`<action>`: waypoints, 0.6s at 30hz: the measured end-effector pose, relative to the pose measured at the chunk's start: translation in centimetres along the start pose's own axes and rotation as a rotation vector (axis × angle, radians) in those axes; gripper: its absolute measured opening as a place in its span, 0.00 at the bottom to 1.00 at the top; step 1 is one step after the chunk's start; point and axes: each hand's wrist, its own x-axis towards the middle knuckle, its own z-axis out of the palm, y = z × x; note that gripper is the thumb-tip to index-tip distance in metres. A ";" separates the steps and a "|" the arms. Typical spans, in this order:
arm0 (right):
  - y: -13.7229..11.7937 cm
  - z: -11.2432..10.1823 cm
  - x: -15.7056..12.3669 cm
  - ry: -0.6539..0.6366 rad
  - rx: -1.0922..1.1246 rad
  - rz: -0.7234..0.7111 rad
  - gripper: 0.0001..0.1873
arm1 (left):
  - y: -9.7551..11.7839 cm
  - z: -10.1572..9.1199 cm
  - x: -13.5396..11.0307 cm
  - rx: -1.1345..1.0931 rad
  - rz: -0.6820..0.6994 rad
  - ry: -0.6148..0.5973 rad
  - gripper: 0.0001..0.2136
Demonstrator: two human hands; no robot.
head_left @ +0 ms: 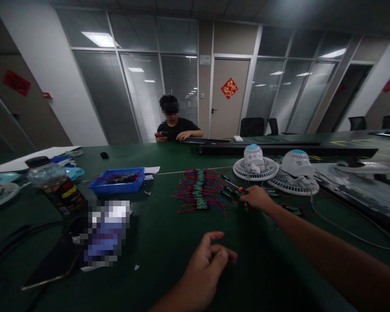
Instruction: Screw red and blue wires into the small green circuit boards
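Observation:
My right hand reaches forward on the green table, its fingers closed round the handle of a screwdriver. An orange part and a thin shaft, pointing away to the left, show beyond the fingers. Small dark circuit boards with wires lie beside that hand. To its left runs a column of green circuit boards, red and blue wires fanning out on both sides. Nearer to me, my left hand hovers over the table with loosely bent fingers apart and nothing visible in them.
Two white fan housings stand behind my right hand, with a pale cable at the right. A blue tray holds wired boards. At left are a bottle and a phone. Across the table sits a person.

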 end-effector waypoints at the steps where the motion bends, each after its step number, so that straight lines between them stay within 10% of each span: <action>1: -0.1 0.1 0.2 -0.018 -0.006 0.002 0.17 | 0.0 0.0 0.0 -0.001 -0.001 -0.003 0.18; 18: -1.5 -0.4 0.7 -0.105 -0.047 -0.018 0.18 | 0.7 0.2 -0.1 0.027 -0.022 -0.017 0.15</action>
